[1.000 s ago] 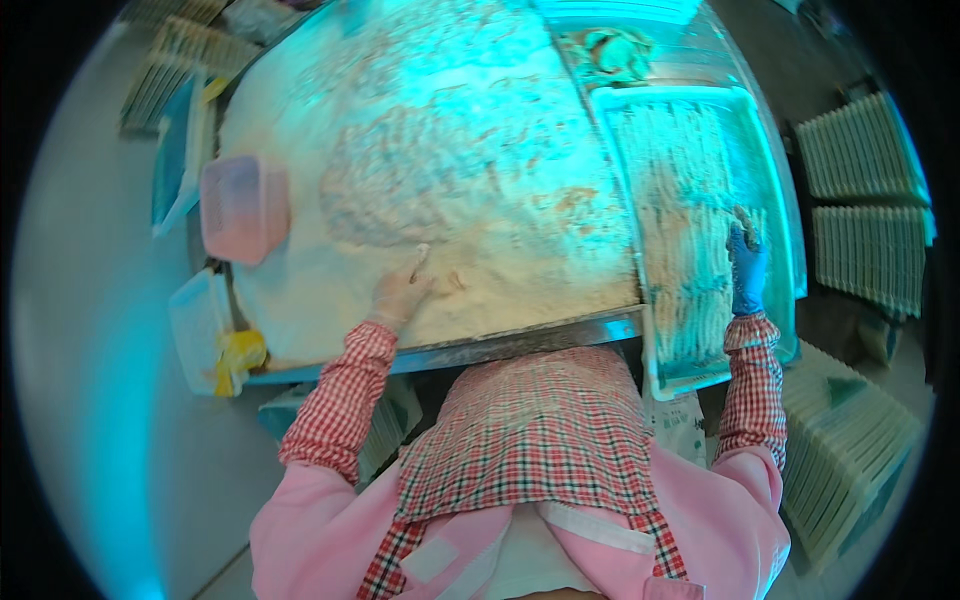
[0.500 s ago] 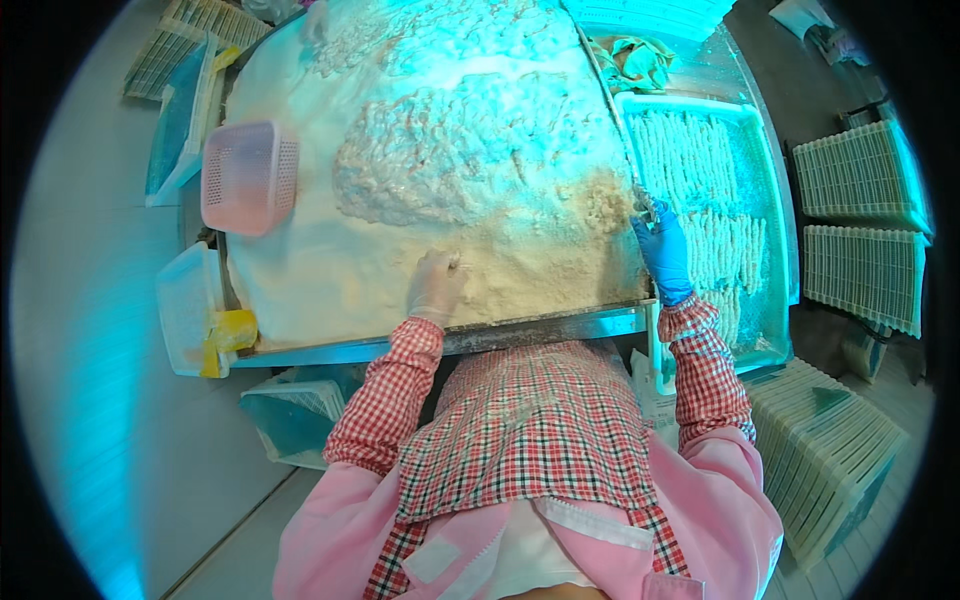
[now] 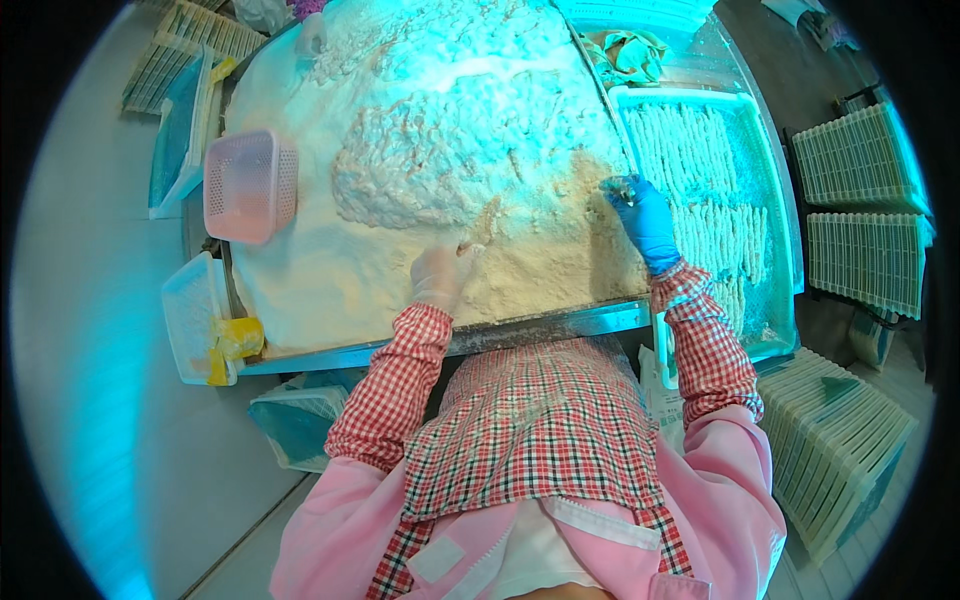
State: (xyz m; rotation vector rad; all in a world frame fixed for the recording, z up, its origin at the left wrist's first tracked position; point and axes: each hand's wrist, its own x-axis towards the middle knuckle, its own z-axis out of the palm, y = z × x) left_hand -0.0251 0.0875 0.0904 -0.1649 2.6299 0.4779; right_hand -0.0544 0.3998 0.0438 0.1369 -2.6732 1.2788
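My left hand (image 3: pixel 440 272), in a thin clear glove, rests fingers-down on the crumb-covered table (image 3: pixel 330 300) near its front edge, touching a small crumbed piece (image 3: pixel 487 222). In a blue glove, my right hand (image 3: pixel 640 215) hovers over the right edge of the crumb bed beside the tray, fingers bent; whether it pinches anything I cannot tell. A heap of pale battered pieces (image 3: pixel 420 175) lies in the crumbs just beyond both hands. To the right, a light tray (image 3: pixel 790 250) holds rows of breaded sticks (image 3: pixel 700 170).
A pink basket (image 3: pixel 250 185) sits on the table's left side. A white tub with a yellow item (image 3: pixel 205 320) hangs off the left corner. Stacked ribbed trays (image 3: pixel 860 200) stand at the right, more at lower right (image 3: pixel 840 440) and upper left (image 3: pixel 180 45).
My right hand has come off the tray of breaded sticks and moved left onto the crumb bed. My left hand has stayed at the front edge, shifting slightly right.
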